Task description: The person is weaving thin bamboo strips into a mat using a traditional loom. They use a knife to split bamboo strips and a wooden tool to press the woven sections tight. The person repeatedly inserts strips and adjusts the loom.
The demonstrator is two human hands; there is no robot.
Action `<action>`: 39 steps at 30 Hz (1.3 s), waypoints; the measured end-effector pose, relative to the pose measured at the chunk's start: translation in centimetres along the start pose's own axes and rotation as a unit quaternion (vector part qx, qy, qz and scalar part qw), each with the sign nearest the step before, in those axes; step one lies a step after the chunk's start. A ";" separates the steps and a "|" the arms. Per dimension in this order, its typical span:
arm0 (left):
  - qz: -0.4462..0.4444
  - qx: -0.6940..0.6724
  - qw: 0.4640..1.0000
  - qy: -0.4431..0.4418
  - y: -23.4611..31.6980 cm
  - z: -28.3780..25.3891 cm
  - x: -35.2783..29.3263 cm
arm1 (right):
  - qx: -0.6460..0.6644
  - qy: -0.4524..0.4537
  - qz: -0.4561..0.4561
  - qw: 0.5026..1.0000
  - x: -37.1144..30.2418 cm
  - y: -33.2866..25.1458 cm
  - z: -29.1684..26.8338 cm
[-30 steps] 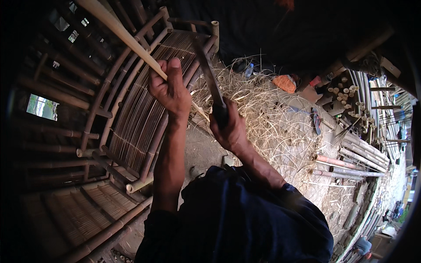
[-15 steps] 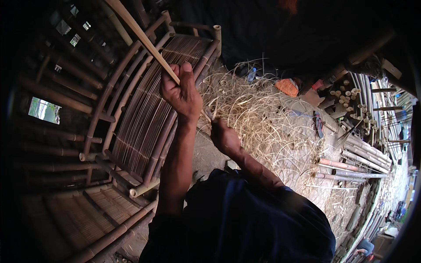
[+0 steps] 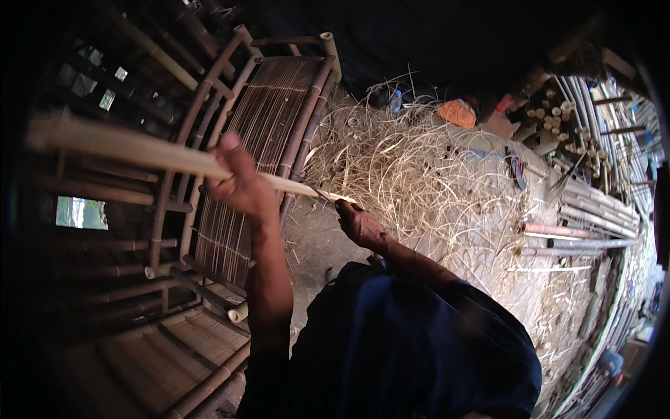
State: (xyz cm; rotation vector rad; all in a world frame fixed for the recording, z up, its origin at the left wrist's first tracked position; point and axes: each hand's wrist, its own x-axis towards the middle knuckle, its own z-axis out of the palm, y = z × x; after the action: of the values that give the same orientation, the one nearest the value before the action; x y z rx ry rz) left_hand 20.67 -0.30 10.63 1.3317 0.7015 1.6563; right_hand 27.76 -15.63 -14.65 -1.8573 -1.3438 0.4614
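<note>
A long pale bamboo strip (image 3: 153, 155) slants across the view from the upper left down toward my right hand. My left hand (image 3: 244, 181) is closed around it, thumb raised, above the bamboo bench. The strip's far left end is blurred. At its other end my right hand (image 3: 361, 225) is closed, its fingers partly hidden. A thin dark blade, seemingly a knife (image 3: 322, 193), runs from my right hand against the strip; its handle is hidden in the grip.
A slatted bamboo bench (image 3: 265, 105) stands at left, another bamboo seat (image 3: 202, 342) below it. Pale shavings (image 3: 398, 167) litter the ground ahead. At right are an orange bag (image 3: 457, 112), a sandal (image 3: 515, 167) and bamboo poles (image 3: 593, 209). A bottle (image 3: 396, 102) lies behind the shavings.
My left hand has moved left and down. The strip has swung from steep to flatter, and more of it shows between my hands. My right hand has shifted slightly downward.
</note>
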 end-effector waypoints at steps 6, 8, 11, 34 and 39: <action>0.189 0.112 0.975 -0.020 4.9 -9.6 6.0 | -0.005 -0.039 -0.008 0.999 -2.0 -1.3 -0.2; 0.417 0.302 0.849 -0.116 9.3 -16.1 8.9 | -0.020 -0.051 0.020 0.998 -1.7 -1.0 0.4; 0.376 0.390 0.837 -0.076 14.8 -20.0 8.6 | -0.089 -0.046 0.151 0.983 -1.7 7.8 2.8; 0.342 0.435 0.833 -0.033 18.8 -21.9 4.7 | -0.128 -0.034 0.185 0.974 -8.7 18.7 4.1; 0.333 0.438 0.835 -0.031 18.5 -23.3 4.5 | -0.240 -0.027 0.210 0.947 -10.9 15.4 0.1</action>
State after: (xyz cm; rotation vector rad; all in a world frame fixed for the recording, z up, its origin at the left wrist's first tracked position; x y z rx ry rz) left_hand -7.05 -2.74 22.07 2.4961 1.1124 1.8626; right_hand 33.36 -27.66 -28.12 -2.5750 -1.1584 0.4242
